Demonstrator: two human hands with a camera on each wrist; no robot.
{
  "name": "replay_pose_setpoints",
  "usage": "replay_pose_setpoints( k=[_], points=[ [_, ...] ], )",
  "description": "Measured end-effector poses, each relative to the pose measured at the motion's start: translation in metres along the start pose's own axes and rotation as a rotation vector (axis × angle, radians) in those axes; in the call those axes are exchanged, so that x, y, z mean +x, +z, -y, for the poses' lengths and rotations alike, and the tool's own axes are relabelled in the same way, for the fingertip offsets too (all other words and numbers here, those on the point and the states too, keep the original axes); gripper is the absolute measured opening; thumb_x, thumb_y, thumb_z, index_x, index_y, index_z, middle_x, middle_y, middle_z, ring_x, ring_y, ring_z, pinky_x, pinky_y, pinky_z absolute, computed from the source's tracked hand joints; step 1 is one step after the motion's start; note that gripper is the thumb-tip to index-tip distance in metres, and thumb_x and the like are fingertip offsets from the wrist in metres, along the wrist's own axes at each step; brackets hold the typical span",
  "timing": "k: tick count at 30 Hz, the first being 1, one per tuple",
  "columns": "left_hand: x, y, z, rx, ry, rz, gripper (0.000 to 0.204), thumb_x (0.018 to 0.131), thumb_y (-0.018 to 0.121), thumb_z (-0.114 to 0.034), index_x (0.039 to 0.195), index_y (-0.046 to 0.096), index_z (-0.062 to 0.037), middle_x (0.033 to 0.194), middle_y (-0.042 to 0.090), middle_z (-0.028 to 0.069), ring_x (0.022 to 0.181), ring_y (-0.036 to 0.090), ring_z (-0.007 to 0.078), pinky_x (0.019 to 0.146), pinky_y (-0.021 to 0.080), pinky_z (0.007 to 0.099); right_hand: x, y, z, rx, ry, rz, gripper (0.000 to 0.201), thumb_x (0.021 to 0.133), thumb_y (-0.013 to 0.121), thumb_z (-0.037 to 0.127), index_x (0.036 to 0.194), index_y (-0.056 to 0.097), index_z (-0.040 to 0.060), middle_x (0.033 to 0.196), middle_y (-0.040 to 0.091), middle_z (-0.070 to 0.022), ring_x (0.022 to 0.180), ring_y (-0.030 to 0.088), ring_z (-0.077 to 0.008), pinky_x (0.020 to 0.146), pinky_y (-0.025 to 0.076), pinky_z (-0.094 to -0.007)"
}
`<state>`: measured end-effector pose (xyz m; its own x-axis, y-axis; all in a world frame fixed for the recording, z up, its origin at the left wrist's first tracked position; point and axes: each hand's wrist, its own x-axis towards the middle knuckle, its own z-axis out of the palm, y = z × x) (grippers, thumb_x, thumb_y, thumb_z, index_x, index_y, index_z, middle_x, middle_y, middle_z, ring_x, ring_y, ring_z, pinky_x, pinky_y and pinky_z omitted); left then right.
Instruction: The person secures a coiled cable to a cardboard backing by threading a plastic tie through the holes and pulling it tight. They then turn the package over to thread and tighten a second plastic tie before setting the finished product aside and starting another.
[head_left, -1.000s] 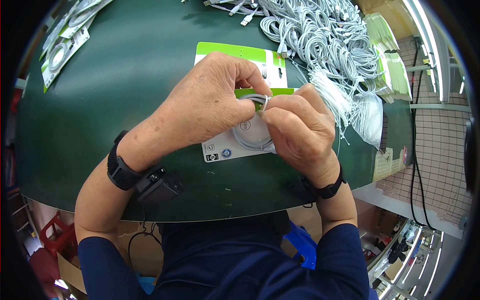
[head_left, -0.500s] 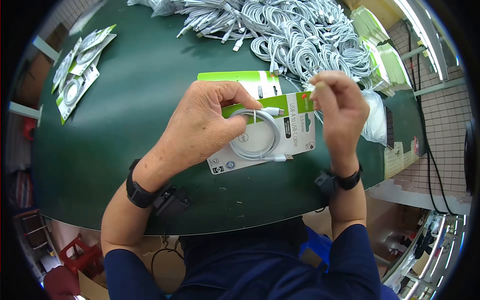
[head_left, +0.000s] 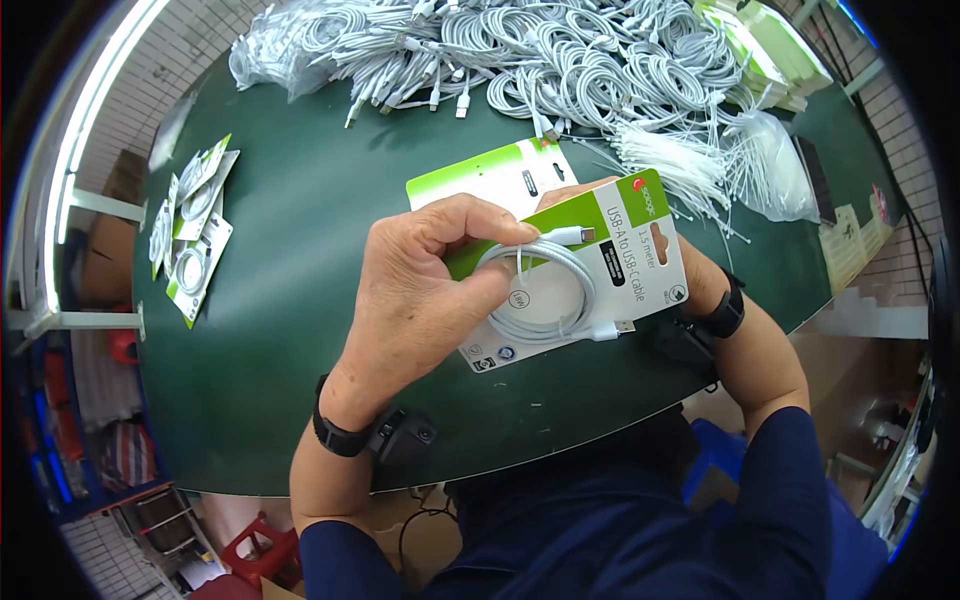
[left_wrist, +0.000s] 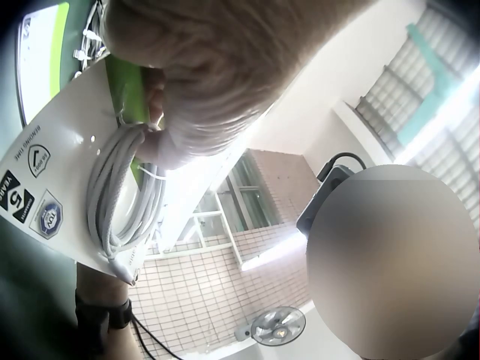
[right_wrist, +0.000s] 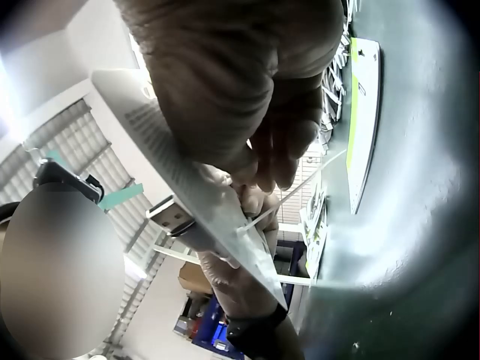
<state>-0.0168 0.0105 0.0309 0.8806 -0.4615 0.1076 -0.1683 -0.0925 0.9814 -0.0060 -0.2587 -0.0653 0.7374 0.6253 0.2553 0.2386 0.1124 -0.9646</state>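
In the head view, my left hand (head_left: 410,300) pinches a white-and-green backing card (head_left: 650,290) and the coiled light-grey USB cable (head_left: 585,280) on its front, thumb and forefinger close to a white cable tie (head_left: 519,262) round the coil. The card is tilted above the table. Behind it is my right hand (head_left: 705,280), mostly hidden in that view. From the right wrist, my right hand (right_wrist: 247,82) has bent fingers near the card's back, where a thin cable tie tail (right_wrist: 300,184) sticks out. I cannot tell whether these fingers grip the card.
Another backing card (head_left: 460,185) lies just beyond on the green table (head_left: 300,400). A large heap of grey cables (head_left: 600,70) covers the far side, with loose cable ties (head_left: 670,165) at its right. Carded cables (head_left: 195,225) lie at the left; stacked cards (head_left: 770,55) stand far right.
My right hand let go near the front of the tie, rose to the right, then moved behind the card. The left hand keeps its pinch, and the card now stands more tilted up.
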Motion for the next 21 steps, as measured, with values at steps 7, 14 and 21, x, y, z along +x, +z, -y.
replay_pose_setpoints(
  k=[7,14,21],
  points=[
    [-0.002,0.007,0.003,0.066,0.012,0.049,0.032,0.078,0.059,0.018,0.101,0.076,0.0053,0.105,0.074,0.0097,0.099,0.071,0.0155,0.094,0.057,0.0291,0.03,0.001,0.014,-0.388,-0.25,0.034,0.032,0.078,0.083,0.017,0.105,0.07,0.0049,0.097,0.071,-0.0078,0.081,0.066,-0.0196,0.074,0.056,-0.0303],
    [-0.003,0.018,0.005,0.312,0.068,0.152,0.037,0.078,0.06,0.016,0.109,0.075,0.003,0.106,0.075,0.0088,0.101,0.073,0.0147,0.092,0.059,0.0315,0.035,-0.002,0.028,-0.722,-0.266,-0.149,0.012,0.073,0.068,-0.005,0.081,0.063,0.0025,0.073,0.055,-0.0081,0.062,0.057,-0.0238,0.056,0.045,-0.0353],
    [-0.001,0.016,0.006,0.689,0.319,0.227,0.047,0.073,0.072,0.01,0.117,0.075,-0.0049,0.104,0.076,0.0101,0.094,0.074,0.0271,0.082,0.058,0.0364,0.036,-0.005,0.036,-0.796,-0.314,-0.192,0.014,0.071,0.062,-0.008,0.082,0.064,0.0008,0.075,0.059,-0.0102,0.065,0.063,-0.0261,0.059,0.05,-0.0344]
  ],
)
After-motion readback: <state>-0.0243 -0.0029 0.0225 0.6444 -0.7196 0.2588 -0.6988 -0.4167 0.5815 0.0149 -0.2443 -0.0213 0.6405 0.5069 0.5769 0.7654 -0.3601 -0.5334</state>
